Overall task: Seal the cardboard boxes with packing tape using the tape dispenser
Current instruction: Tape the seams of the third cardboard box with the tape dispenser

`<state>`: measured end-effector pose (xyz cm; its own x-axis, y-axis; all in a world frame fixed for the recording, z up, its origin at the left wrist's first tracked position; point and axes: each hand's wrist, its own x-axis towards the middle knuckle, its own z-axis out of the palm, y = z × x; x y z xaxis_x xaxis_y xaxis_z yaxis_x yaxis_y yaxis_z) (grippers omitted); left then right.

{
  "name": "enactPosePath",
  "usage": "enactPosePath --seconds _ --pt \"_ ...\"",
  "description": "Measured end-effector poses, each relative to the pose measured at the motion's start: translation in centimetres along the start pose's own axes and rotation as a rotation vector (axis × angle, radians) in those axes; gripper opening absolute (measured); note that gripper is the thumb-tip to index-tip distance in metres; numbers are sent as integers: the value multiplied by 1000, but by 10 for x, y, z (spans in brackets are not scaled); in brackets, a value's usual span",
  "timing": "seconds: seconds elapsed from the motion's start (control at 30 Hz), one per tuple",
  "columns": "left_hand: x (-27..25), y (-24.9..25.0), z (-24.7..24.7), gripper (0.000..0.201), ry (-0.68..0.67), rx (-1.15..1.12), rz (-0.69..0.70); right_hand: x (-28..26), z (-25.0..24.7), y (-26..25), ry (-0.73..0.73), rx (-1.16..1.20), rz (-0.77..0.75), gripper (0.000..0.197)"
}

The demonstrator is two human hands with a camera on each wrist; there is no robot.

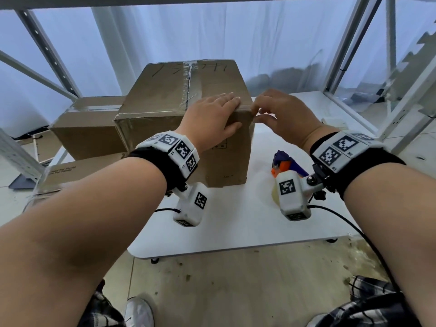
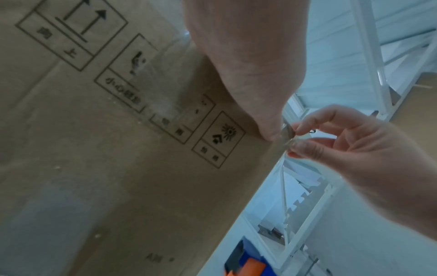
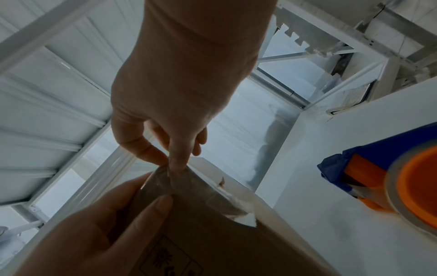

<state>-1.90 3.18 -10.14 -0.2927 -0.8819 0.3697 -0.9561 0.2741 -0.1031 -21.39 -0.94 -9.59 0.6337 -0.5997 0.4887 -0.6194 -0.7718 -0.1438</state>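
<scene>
Head view: the left hand [image 1: 212, 119] lies flat over the cardboard box [image 1: 179, 119] corner; right hand [image 1: 283, 114] fingers pinch the tape end [image 1: 253, 113] there. The tape dispenser [image 1: 286, 164] lies on the white surface [image 1: 236, 220], below the right wrist. Two more boxes [image 1: 87, 131] sit left. Left wrist view: the fingers [image 2: 305, 147] are narrow on tape. Right wrist view: metal racking [image 3: 59, 74] is behind.

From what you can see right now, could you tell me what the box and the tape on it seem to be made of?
The box looks like matte brown cardboard with printed symbols. The tape seems a clear glossy plastic film, wrinkled and glinting; the right hand pinches its loose end at the corner.
</scene>
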Motion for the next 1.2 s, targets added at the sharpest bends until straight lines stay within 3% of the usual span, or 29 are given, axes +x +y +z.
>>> enactPosePath --seconds 0.33,0.67,1.03,1.13,1.2 --pt "-1 -1 3 56 59 -72 -21 -1 26 -4 127 172 102 15" --pt "-4 -2 4 52 96 -117 2 -13 50 -1 -79 218 290 64" --pt "-5 0 2 52 96 -98 -3 -18 52 3 -174 -50 245 117" --pt "-5 1 0 52 88 -99 -17 -17 48 -4 -128 -87 246 110" --pt "-4 1 -1 52 80 -103 -22 -12 39 -7 -73 -82 230 90"
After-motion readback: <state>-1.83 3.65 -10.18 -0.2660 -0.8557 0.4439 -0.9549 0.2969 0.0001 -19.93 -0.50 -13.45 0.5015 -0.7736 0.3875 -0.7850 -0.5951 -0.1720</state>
